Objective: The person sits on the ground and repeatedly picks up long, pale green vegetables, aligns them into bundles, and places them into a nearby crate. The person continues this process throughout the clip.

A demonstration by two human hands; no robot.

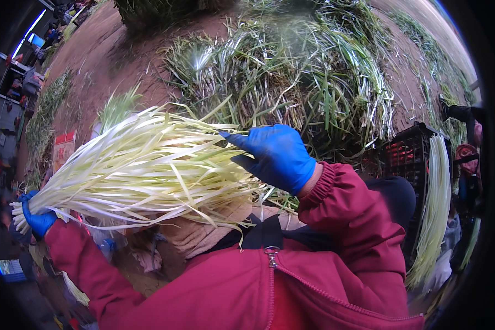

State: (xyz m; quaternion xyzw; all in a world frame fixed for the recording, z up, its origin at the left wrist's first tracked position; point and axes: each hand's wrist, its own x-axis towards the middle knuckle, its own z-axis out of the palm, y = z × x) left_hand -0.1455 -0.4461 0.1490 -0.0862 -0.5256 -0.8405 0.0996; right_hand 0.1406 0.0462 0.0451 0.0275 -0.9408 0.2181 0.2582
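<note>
A large bundle of pale yellow blanched garlic chives (148,165) stretches across in front of me, its leaves fanned out towards the right. My left hand (39,218), in a blue glove, is closed around the white stem ends at the far left. The loose leaf tips hang over my lap and a tan towel (210,235). My right hand (278,159), also blue-gloved, is at the upper right of the leaf tips. Its index finger and thumb are apart, with the other fingers curled; no leaf is visibly gripped between them.
A broad heap of untrimmed green-leaved stalks (280,74) lies on the earthen floor ahead. At right, another long pale bundle (431,218) hangs by a black plastic crate (404,148). A dark-clad leg (462,113) shows at the right rim. A red-and-white printed package (64,148) stands left.
</note>
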